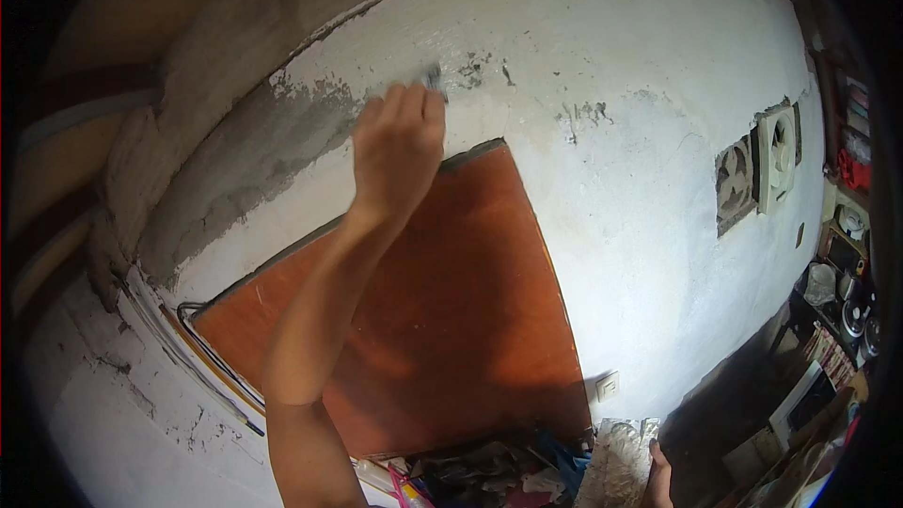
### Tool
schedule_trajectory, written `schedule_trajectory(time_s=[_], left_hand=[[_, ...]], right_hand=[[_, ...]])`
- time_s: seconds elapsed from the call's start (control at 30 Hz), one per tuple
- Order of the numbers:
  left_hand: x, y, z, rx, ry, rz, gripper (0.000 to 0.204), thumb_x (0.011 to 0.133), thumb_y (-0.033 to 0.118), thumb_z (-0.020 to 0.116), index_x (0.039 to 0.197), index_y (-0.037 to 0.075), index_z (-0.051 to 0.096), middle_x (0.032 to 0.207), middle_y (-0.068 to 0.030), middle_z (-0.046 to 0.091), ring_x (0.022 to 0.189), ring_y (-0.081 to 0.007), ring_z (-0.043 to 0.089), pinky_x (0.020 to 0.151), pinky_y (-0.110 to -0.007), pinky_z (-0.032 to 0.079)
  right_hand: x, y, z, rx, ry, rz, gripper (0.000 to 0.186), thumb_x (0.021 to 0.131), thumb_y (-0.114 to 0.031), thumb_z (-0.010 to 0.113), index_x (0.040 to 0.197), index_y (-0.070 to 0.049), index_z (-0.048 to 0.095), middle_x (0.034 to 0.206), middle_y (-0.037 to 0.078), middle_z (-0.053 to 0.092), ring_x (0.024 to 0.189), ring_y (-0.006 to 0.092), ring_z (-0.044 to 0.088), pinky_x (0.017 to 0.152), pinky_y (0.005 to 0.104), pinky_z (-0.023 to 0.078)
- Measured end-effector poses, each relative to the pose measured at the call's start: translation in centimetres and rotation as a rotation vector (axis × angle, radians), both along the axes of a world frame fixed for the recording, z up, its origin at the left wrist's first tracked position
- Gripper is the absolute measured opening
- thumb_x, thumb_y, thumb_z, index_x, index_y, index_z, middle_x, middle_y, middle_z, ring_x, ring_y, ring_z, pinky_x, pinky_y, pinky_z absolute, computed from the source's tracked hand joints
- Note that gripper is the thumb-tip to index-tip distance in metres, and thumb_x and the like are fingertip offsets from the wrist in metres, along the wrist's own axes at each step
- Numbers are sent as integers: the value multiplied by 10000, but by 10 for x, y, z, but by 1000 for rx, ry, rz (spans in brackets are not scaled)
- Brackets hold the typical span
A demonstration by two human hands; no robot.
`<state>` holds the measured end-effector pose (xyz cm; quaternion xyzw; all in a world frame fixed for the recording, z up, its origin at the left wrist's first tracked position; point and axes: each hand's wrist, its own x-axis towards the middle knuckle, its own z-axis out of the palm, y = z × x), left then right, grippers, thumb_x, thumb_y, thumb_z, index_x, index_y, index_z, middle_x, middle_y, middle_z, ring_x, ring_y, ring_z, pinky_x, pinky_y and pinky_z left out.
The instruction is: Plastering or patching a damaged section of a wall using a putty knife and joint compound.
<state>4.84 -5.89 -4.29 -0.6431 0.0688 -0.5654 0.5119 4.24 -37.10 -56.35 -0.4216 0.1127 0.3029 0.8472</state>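
Note:
My left hand (400, 150) is raised against the white wall (640, 56), fingers closed on a small blurred tool (433, 75), likely a blade or scraper, at a band of patchy grey bare plaster (235, 193). Just below it is a large orange-brown wooden panel (470, 282). At the bottom right, my right hand (659, 475) grips a flat board (616, 470) coated in rough whitish material; much of this hand is out of frame.
Recessed vents (776, 160) are in the wall at right. A light switch (607, 384) sits beside the panel. Cables (216, 367) run down the left. Clutter (489, 480) lies along the bottom, and household items (842, 310) crowd the far right.

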Motion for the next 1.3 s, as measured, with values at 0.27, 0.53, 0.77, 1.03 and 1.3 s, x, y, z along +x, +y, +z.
schedule_trajectory(time_s=[0.27, 0.53, 0.77, 1.03, 1.3], left_hand=[[12, 27, 8, 116, -45, -4, 29, 706, 65, 589, 696, 88, 574, 717, -46, 545, 740, -208, 567, 647, -349, 463], [11, -2, 26, 34, -106, -134, 59, 698, 61, 608, 696, 90, 556, 712, -44, 521, 724, -193, 546, 638, -337, 450], [18, 9, -11, 58, 27, -22, 39, 692, 63, 600, 714, 85, 577, 727, -42, 542, 728, -193, 548, 640, -333, 449], [11, 1, 9, 42, -36, -20, 41, 709, 79, 599, 743, 85, 576, 747, -35, 538, 746, -202, 548, 663, -330, 453], [-65, -34, -119, -370, 121, -293, 190, 734, 16, 689, 905, 81, 639, 802, -76, 580, 704, -271, 563, 630, -397, 456]], right_hand=[[-10, -7, 16, 129, 29, 87, 657, 941, -477, 470, 1372, 19, 437, 1350, 175, 493, 1216, 309, 489, 1019, 424, 401], [-14, 1, 28, 325, 63, 90, 631, 956, -499, 401, 1347, -8, 471, 1278, 177, 565, 1150, 333, 551, 993, 441, 432], [-11, -9, -12, 210, -140, 8, 601, 967, -429, 460, 1372, 16, 449, 1337, 156, 530, 1203, 304, 527, 1024, 430, 420], [-5, -3, 3, 275, -122, 43, 523, 997, -365, 431, 1338, 28, 481, 1263, 150, 586, 1149, 279, 564, 1001, 412, 445], [3, 0, -1, 857, 287, 105, 583, 970, -430, 439, 1337, 21, 475, 1256, 165, 585, 1123, 308, 572, 974, 415, 452]])
